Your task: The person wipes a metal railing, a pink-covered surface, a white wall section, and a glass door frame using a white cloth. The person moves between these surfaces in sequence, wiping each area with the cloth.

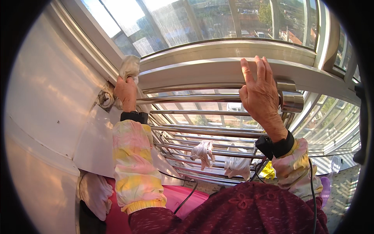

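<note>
At the left end of the window, my left hand (pixel 126 93) is closed round a whitish cloth (pixel 130 66), which bunches up above the fingers against the window frame. The lower part of the cloth is partly hidden by the hand. My right hand (pixel 259 95) holds nothing; its fingers stretch upward and lie on the pale window sill (pixel 187 74). Below that palm runs a shiny metal rail (pixel 194 99), ending in a thick round metal cap (pixel 292 102) just right of the wrist.
Several metal bars run below, with a pale cloth (pixel 202 154) and a white cloth (pixel 237 163) hanging on them. A round fitting (pixel 104 98) sits in the left wall. Black cable (pixel 187 198) trails past a pink surface (pixel 177 195). Another cloth (pixel 95 195) lies at lower left.
</note>
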A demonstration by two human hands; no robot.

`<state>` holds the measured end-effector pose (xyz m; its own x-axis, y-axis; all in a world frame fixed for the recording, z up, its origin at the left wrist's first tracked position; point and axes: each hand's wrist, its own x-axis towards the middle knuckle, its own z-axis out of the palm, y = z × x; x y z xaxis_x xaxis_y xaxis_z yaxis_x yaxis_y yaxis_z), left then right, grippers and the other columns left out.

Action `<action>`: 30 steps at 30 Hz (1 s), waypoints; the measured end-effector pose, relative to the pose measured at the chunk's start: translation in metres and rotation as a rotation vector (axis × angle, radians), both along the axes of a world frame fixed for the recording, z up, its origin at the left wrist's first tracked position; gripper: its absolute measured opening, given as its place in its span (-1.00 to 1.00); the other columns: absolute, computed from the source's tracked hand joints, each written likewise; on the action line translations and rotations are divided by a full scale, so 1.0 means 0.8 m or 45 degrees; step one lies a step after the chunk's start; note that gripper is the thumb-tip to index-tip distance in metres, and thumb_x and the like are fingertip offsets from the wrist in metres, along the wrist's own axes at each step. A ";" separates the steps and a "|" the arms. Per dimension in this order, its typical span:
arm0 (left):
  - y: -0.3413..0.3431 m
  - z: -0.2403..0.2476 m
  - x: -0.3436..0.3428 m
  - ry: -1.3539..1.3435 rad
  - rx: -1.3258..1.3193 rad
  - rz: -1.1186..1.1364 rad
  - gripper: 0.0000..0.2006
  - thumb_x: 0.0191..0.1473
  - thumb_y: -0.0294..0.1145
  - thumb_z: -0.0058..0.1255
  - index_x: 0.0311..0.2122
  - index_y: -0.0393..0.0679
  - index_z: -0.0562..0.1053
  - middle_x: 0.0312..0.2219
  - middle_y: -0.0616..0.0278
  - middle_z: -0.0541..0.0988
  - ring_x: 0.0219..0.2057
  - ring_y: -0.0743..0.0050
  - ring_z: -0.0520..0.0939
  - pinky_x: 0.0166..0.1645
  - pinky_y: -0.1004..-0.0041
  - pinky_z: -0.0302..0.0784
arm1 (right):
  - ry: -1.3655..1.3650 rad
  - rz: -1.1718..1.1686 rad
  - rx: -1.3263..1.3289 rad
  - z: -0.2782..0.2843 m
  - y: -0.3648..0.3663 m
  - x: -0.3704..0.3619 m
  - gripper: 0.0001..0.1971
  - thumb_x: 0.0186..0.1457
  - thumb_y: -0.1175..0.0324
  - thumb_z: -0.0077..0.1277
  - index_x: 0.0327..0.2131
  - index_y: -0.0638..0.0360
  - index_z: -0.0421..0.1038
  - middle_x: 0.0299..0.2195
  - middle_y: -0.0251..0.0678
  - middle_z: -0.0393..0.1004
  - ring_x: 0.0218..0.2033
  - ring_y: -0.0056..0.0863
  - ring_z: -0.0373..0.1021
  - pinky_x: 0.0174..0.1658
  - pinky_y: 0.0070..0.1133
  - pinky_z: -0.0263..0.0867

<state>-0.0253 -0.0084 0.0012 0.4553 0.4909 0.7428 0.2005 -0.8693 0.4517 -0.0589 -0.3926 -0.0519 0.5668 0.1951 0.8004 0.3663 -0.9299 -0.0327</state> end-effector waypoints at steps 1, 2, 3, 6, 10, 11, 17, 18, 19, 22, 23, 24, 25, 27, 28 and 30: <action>-0.006 -0.005 0.007 0.245 0.017 0.031 -0.63 -0.06 -0.24 -0.09 -0.32 -0.42 0.48 -0.42 -0.33 0.55 -0.31 -0.27 0.57 -0.19 0.12 0.46 | 0.011 0.000 0.005 0.000 0.000 0.000 -0.38 -0.04 0.38 -0.09 0.19 0.10 0.16 0.13 0.04 0.08 0.23 -0.02 -0.01 0.20 -0.24 0.07; -0.018 -0.012 0.013 0.222 0.069 -0.053 -0.62 -0.06 -0.23 -0.09 -0.31 -0.42 0.47 -0.41 -0.34 0.55 -0.31 -0.29 0.57 -0.19 0.11 0.46 | 0.018 0.002 0.017 -0.001 0.000 0.000 -0.37 -0.05 0.41 -0.11 0.19 0.08 0.15 0.13 0.01 0.07 0.23 -0.03 -0.01 0.22 -0.25 0.05; -0.038 -0.020 0.020 0.239 0.077 -0.123 -0.61 -0.05 -0.22 -0.10 -0.31 -0.43 0.46 -0.40 -0.35 0.54 -0.32 -0.30 0.57 -0.18 0.10 0.46 | 0.019 -0.010 0.006 -0.001 0.000 0.000 -0.37 -0.05 0.41 -0.10 0.19 0.08 0.15 0.13 0.01 0.07 0.23 -0.03 -0.01 0.22 -0.25 0.05; -0.109 -0.030 0.012 0.221 0.084 -0.365 -0.74 -0.05 -0.36 -0.09 -0.35 -0.40 0.44 -0.48 -0.30 0.55 -0.35 -0.32 0.58 -0.23 0.06 0.51 | 0.027 -0.034 0.010 -0.003 0.000 0.002 -0.38 -0.05 0.42 -0.10 0.19 0.09 0.15 0.14 0.01 0.07 0.23 -0.04 -0.01 0.22 -0.25 0.06; -0.212 -0.033 -0.030 0.306 -0.126 -1.137 -0.76 -0.07 -0.42 -0.08 -0.28 -0.32 0.46 -0.46 -0.30 0.52 -0.32 -0.30 0.56 -0.19 0.07 0.47 | -0.002 -0.027 -0.001 -0.004 0.001 0.004 -0.41 -0.05 0.38 -0.06 0.14 0.13 0.20 0.14 0.03 0.06 0.23 -0.02 0.00 0.20 -0.25 0.08; -0.234 -0.031 -0.032 0.407 -0.034 -1.254 -0.73 -0.08 -0.40 -0.05 -0.25 -0.31 0.47 -0.49 -0.21 0.54 -0.37 -0.08 0.60 -0.20 0.18 0.49 | -0.017 -0.019 -0.006 -0.004 0.000 0.005 -0.41 -0.05 0.35 -0.04 0.13 0.15 0.21 0.14 0.04 0.07 0.22 -0.01 0.01 0.19 -0.25 0.10; -0.205 -0.010 -0.010 0.593 0.101 -1.157 -0.75 -0.19 -0.41 -0.04 -0.34 -0.25 0.54 -0.46 -0.20 0.52 -0.32 -0.22 0.55 -0.14 0.16 0.47 | -0.022 -0.039 -0.055 -0.004 -0.002 0.005 -0.40 -0.05 0.36 -0.09 0.16 0.12 0.21 0.14 0.05 0.09 0.21 -0.01 0.03 0.18 -0.25 0.10; -0.183 -0.010 -0.006 0.599 0.157 -1.060 -0.75 -0.20 -0.41 -0.04 -0.36 -0.25 0.54 -0.47 -0.21 0.52 -0.32 -0.21 0.56 -0.14 0.17 0.47 | -0.031 -0.034 -0.057 -0.004 -0.003 0.005 -0.40 -0.05 0.37 -0.10 0.16 0.11 0.20 0.14 0.04 0.10 0.22 -0.01 0.03 0.19 -0.25 0.10; -0.162 -0.010 -0.003 0.604 0.176 -0.982 -0.75 -0.18 -0.39 -0.02 -0.35 -0.25 0.54 -0.49 -0.17 0.53 -0.39 -0.14 0.57 -0.19 0.23 0.48 | -0.038 -0.034 -0.055 -0.004 -0.003 0.005 -0.39 -0.05 0.37 -0.10 0.17 0.11 0.20 0.14 0.04 0.10 0.22 -0.01 0.03 0.19 -0.25 0.10; -0.097 -0.021 0.004 0.569 0.315 -0.726 -0.76 -0.16 -0.38 0.00 -0.35 -0.24 0.55 -0.51 -0.16 0.54 -0.40 -0.10 0.59 -0.23 0.24 0.49 | -0.034 -0.021 -0.049 -0.005 -0.003 0.004 -0.39 -0.05 0.38 -0.11 0.17 0.10 0.20 0.15 0.04 0.11 0.23 -0.03 0.03 0.20 -0.26 0.09; -0.076 -0.025 0.004 0.574 0.297 -0.621 -0.79 -0.15 -0.38 0.00 -0.38 -0.23 0.56 -0.50 -0.17 0.54 -0.37 -0.15 0.58 -0.21 0.19 0.50 | -0.057 -0.008 -0.048 -0.005 -0.004 0.004 -0.39 -0.04 0.38 -0.11 0.17 0.10 0.20 0.15 0.04 0.11 0.23 -0.03 0.03 0.20 -0.26 0.09; -0.057 -0.029 0.003 0.577 0.292 -0.530 -0.81 -0.14 -0.38 0.00 -0.42 -0.22 0.57 -0.48 -0.19 0.55 -0.34 -0.20 0.58 -0.18 0.14 0.51 | -0.035 0.002 -0.044 -0.004 -0.004 0.004 -0.39 -0.04 0.38 -0.11 0.17 0.10 0.20 0.16 0.04 0.11 0.23 -0.03 0.03 0.20 -0.25 0.09; -0.041 -0.032 0.000 0.538 0.310 -0.456 -0.80 -0.13 -0.40 -0.01 -0.39 -0.24 0.56 -0.47 -0.20 0.54 -0.33 -0.19 0.57 -0.20 0.13 0.49 | -0.036 0.015 -0.035 -0.004 -0.004 0.004 -0.40 -0.04 0.38 -0.11 0.17 0.10 0.20 0.16 0.05 0.11 0.23 -0.03 0.04 0.20 -0.25 0.09; -0.024 -0.039 -0.002 0.511 0.302 -0.354 -0.78 -0.11 -0.41 -0.03 -0.33 -0.27 0.53 -0.43 -0.24 0.53 -0.31 -0.24 0.55 -0.20 0.11 0.47 | -0.042 0.032 -0.020 -0.001 -0.004 0.005 -0.40 -0.04 0.38 -0.11 0.17 0.11 0.21 0.16 0.06 0.12 0.22 -0.02 0.05 0.20 -0.25 0.08; -0.021 -0.041 -0.004 0.496 0.298 -0.364 -0.76 -0.11 -0.41 -0.04 -0.31 -0.27 0.52 -0.41 -0.26 0.53 -0.30 -0.27 0.54 -0.17 0.09 0.46 | -0.039 0.038 -0.015 0.000 -0.004 0.005 -0.41 -0.04 0.38 -0.11 0.16 0.11 0.22 0.16 0.06 0.13 0.22 -0.01 0.05 0.20 -0.24 0.08; -0.027 -0.041 -0.007 0.522 0.329 -0.406 -0.76 -0.11 -0.40 -0.06 -0.31 -0.27 0.51 -0.41 -0.27 0.53 -0.28 -0.27 0.54 -0.13 0.09 0.45 | -0.027 0.062 -0.002 0.002 -0.003 0.005 -0.42 -0.04 0.38 -0.11 0.15 0.12 0.23 0.15 0.07 0.14 0.22 0.01 0.06 0.20 -0.23 0.08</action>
<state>-0.0309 -0.0298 -0.0314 0.8269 0.1083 0.5518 0.0244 -0.9873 0.1572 -0.0551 -0.3953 -0.0507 0.5393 0.2234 0.8119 0.4116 -0.9111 -0.0227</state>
